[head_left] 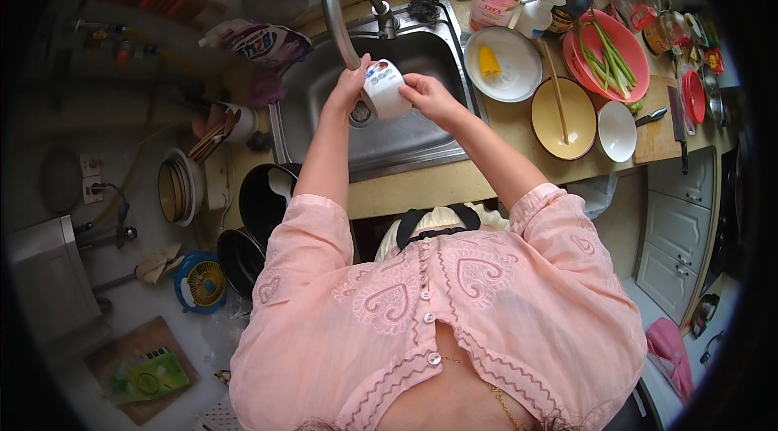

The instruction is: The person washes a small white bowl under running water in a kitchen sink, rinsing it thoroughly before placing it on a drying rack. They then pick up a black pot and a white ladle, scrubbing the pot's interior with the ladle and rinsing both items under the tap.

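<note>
- Left of the sink, a white and purple packet sits close to the rim; I'd want the left forearm clear of it.
- The faucet arches from the sink's back edge, its end right by the left fingers. I can't tell whether water is running, so I'd check before turning anything under it.
- Over the sink's left half, the left hand grips the left side of the white printed container. I'd let this hand bear the weight.
- That container hangs over the sink's middle, near the drain, tilted. I can't see into it; I'd keep it low so splashes stay inside the basin.
- Over the sink's right half, the right hand pinches the container's right side with thumb and fingers. I'd squeeze lightly and use it for turning.
- Just right of the sink, a white bowl holds a yellow piece; I'd tip away from it.
</note>
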Motion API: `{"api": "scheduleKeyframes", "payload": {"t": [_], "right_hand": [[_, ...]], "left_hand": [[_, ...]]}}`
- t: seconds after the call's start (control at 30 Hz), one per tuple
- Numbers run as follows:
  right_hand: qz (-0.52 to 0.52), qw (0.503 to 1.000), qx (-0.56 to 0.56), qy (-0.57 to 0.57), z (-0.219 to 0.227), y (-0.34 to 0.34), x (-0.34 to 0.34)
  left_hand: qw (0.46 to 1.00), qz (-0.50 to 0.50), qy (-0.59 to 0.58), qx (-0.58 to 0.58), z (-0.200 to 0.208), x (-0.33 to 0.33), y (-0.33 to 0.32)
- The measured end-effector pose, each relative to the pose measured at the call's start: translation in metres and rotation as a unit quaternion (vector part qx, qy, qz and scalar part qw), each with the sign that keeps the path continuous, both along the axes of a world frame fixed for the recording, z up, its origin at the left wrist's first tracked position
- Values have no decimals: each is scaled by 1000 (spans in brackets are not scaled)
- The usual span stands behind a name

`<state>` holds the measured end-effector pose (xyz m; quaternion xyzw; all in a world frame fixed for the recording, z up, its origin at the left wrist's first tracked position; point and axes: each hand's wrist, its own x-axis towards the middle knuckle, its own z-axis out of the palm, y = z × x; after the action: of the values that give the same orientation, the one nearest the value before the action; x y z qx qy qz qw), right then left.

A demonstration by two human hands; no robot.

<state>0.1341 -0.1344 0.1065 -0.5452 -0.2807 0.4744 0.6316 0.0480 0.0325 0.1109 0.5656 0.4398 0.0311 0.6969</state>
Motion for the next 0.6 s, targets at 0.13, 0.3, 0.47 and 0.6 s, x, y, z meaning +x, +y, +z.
{"api": "scheduleKeyframes", "payload": {"t": [0.13,0.3,0.47,0.6], "right_hand": [[-16,997,-50,-60,-19,7,3],[30,997,-65,2,-11,0,6],[-42,959,54,275,-1,3,3],[-40,968,33,245,2,16,4]], "left_hand": [[829,-109,31,548,0,1,-43],[915,-114,-2,387,-8,3,-29],[950,28,-229,-213,-29,-25,-11],[899,111,-293,-305,-17,-39,-59]]}}
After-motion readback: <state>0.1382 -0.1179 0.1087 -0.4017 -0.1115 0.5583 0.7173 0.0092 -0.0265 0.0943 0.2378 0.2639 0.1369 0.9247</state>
